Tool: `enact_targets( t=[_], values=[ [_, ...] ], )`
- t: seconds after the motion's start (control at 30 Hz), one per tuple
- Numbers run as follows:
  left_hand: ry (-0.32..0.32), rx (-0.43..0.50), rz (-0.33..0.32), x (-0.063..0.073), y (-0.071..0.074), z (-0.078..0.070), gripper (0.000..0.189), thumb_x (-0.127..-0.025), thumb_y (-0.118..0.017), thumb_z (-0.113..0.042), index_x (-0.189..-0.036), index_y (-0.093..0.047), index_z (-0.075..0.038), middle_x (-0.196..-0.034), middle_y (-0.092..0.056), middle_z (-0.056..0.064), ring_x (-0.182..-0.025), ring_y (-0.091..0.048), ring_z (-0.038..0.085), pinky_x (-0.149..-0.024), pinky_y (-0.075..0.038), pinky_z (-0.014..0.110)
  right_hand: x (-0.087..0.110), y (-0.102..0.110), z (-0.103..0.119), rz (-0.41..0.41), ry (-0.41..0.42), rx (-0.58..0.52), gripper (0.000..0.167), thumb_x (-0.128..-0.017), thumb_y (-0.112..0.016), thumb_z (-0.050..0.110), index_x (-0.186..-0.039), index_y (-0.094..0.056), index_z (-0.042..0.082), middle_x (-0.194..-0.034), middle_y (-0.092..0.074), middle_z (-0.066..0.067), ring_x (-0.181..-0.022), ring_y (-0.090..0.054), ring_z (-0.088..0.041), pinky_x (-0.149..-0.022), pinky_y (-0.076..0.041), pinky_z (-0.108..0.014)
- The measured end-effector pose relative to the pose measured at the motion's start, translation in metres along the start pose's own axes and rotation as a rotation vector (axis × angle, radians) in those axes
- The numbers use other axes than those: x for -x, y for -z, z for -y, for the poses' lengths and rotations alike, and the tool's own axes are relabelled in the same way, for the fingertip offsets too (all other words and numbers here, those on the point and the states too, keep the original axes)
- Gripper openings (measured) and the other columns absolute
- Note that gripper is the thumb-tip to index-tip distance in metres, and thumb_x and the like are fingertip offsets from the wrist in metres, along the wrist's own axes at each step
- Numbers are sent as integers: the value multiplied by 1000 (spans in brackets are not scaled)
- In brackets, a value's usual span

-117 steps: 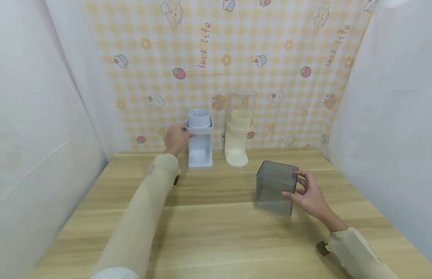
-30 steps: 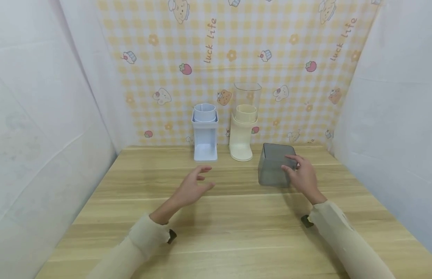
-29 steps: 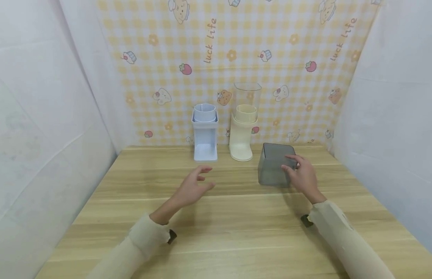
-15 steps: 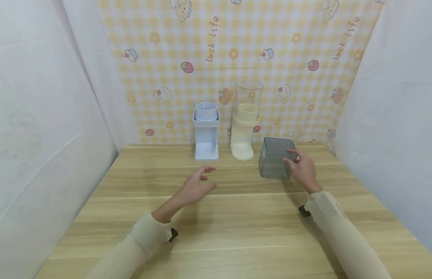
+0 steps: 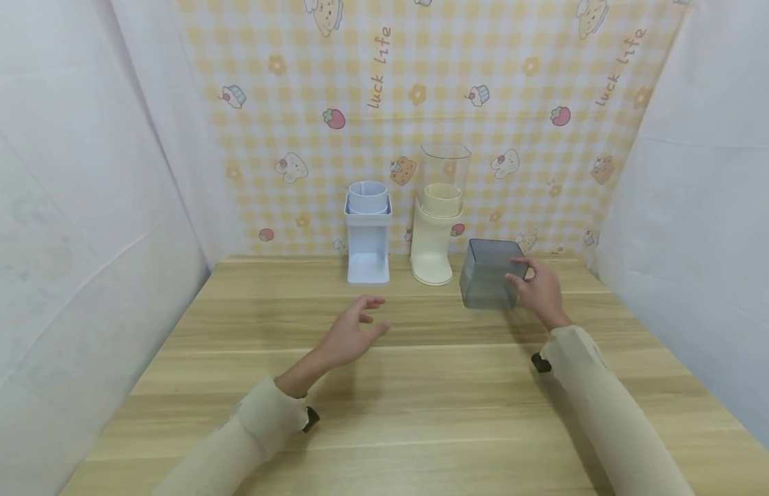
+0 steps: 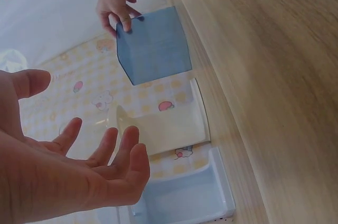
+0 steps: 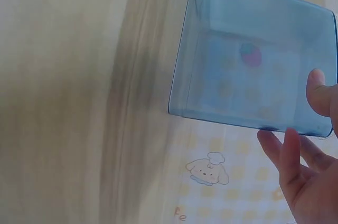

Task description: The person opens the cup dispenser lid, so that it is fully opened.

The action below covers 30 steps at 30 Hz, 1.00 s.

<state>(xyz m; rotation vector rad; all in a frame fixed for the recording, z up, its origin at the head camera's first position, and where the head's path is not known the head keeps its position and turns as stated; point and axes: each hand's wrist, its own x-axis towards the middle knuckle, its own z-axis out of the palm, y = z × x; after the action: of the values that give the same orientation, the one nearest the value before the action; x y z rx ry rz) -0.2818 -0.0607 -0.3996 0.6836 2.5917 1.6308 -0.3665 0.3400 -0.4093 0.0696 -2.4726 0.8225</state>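
At the right of the table, my right hand [image 5: 541, 292] pinches a translucent grey-blue plastic box [image 5: 491, 275] by its right side. In the right wrist view the thumb lies on one face of the box [image 7: 248, 55] and the fingers are at its edge. My left hand [image 5: 347, 335] is in front of the stands, above the wood, palm inward, fingers loosely bent and holding nothing. Behind it stands a light blue stand [image 5: 368, 241] with a round cup-like ring on top. Beside that is a cream stand [image 5: 431, 248] with a similar ring and a clear sleeve [image 5: 445, 162] rising around it.
The wooden table [image 5: 384, 413] runs back to a yellow checked cloth [image 5: 298, 138] hung as a backdrop. White sheets close off the left side [image 5: 99, 207] and the right side [image 5: 701, 207].
My left hand has drawn back from the blue stand toward me and since stays nearly still. My right hand has moved the box away from me, to the right of the cream stand.
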Motion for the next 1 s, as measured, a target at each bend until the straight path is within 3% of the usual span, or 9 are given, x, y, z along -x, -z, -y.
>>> enact_targets(
  t=[0.17, 0.43, 0.63, 0.73, 0.8, 0.83, 0.9, 1.0],
  values=[
    [-6, -4, 4, 0, 0, -1, 48, -95, -66, -21, -139, -50, -7, -142, -50, 16, -119, -53, 42, -90, -51, 53, -8, 1, -2, 33, -24, -3, 40, -92, -72, 19, -128, -62, 5, -137, -55, -26, -54, -55, -17, -45, -41, -26],
    [24, -6, -3, 1, 2, -1, 48, -96, -65, -23, -139, -50, -7, -143, -49, 17, -121, -51, 44, -91, -50, 54, -16, -2, -7, 31, -25, -16, 40, -92, -72, 21, -128, -61, 6, -134, -57, -25, -44, -43, -13, -42, -37, -27],
    [30, -16, -10, 1, 2, 3, 48, -95, -66, -24, -138, -51, -9, -142, -51, 15, -120, -52, 42, -89, -51, 52, -23, -6, -11, 34, -25, -9, 41, -91, -73, 22, -127, -61, 6, -133, -58, -26, -47, -40, -11, -47, -37, -26],
    [28, -16, -8, 1, 2, 4, 48, -95, -66, -25, -138, -52, -9, -141, -51, 15, -120, -52, 43, -88, -52, 51, -27, -7, -13, 32, -29, -11, 41, -91, -74, 20, -126, -61, 6, -133, -57, -27, -47, -41, -13, -47, -37, -27],
    [27, -12, -7, 1, 3, 4, 48, -95, -66, -25, -138, -52, -9, -142, -51, 16, -120, -52, 44, -88, -52, 52, -29, -7, -14, 31, -28, -15, 41, -90, -74, 20, -126, -60, 4, -133, -56, -28, -44, -41, -21, -44, -39, -31],
    [27, -11, -8, 1, 3, 5, 47, -95, -66, -25, -138, -52, -9, -142, -51, 15, -120, -52, 44, -88, -52, 53, -30, -7, -14, 30, -26, -22, 41, -90, -74, 19, -126, -60, 4, -133, -56, -29, -47, -46, -27, -45, -43, -35],
    [25, -10, -12, 1, 4, 5, 47, -96, -65, -25, -137, -52, -9, -141, -51, 15, -120, -53, 44, -88, -52, 53, -31, -8, -14, 25, -28, -35, 41, -90, -74, 19, -125, -61, 3, -133, -57, -28, -67, -59, -37, -60, -52, -44],
    [26, -12, -11, 2, 5, 6, 47, -96, -65, -25, -137, -52, -9, -141, -51, 15, -119, -53, 42, -87, -53, 51, -34, -9, -13, 19, -37, -70, 41, -91, -74, 18, -125, -61, 1, -133, -57, -27, -103, -60, -45, -89, -48, -57]
  ],
)
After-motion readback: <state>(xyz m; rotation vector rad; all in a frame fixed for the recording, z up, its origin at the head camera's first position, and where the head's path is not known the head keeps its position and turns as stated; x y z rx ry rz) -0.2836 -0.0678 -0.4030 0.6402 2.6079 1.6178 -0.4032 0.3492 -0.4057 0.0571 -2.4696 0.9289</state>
